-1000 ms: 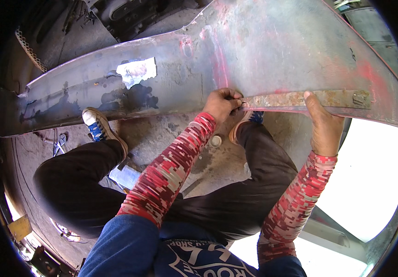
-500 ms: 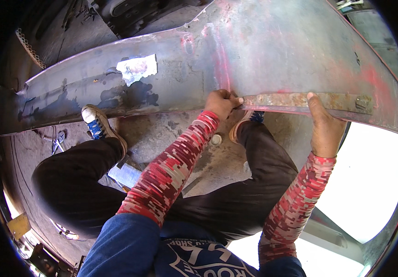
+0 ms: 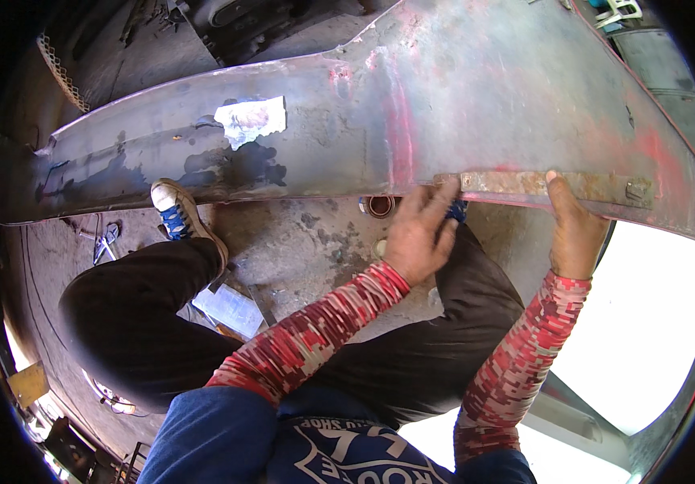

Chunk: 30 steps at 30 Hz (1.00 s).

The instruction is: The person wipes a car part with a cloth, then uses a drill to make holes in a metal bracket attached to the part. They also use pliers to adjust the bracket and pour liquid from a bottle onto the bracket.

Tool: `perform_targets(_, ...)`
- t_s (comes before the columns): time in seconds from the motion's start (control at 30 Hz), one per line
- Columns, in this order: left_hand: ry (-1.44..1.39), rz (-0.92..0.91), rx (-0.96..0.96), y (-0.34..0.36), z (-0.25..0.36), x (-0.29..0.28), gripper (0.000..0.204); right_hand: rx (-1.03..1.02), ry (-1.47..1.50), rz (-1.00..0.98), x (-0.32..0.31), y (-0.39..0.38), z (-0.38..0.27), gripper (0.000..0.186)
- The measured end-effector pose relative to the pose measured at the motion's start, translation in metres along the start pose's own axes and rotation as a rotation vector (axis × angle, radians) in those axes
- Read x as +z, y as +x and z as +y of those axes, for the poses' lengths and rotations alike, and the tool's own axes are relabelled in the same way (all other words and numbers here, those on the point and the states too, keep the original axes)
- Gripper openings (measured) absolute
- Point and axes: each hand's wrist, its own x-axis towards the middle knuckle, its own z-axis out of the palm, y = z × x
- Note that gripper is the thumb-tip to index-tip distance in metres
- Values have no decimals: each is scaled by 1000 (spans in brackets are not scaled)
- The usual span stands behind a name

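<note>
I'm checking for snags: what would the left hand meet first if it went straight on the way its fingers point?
The left hand would likely meet the rusty strip first, at its left end; contact is unclear.

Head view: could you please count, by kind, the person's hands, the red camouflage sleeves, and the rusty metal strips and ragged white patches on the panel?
Hands (left hand, right hand): 2
Red camouflage sleeves: 2
Rusty metal strip: 1
Ragged white patch: 1
Total: 6
</note>
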Motion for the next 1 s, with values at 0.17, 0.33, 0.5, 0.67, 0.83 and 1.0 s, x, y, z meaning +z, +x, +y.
perform_targets(0.17, -152, -211, -175, 4, 14, -3, 70, 1, 59, 86, 10, -2, -6, 39)
perform_targets(0.33, -372, -386, -363, 1, 13, -10, 80, 60, 278, 148, 33, -17, -1, 41)
perform_targets(0.5, -363, -301, -342, -4, 13, 3, 88, 293, 535, 81, 74, -37, 27, 37)
perform_targets(0.67, -375, -256, -308, -4, 2, 12, 91, 332, 423, 90, 105, -39, 54, 34)
perform_targets(0.83, -318, -266, -237, -11, -9, 14, 91, 203, 321, 129, 107, -35, 73, 32)
perform_targets(1.0, -210, -349, -306, -29, -19, -13, 73, 152, 318, 86, 111, -28, 95, 49)
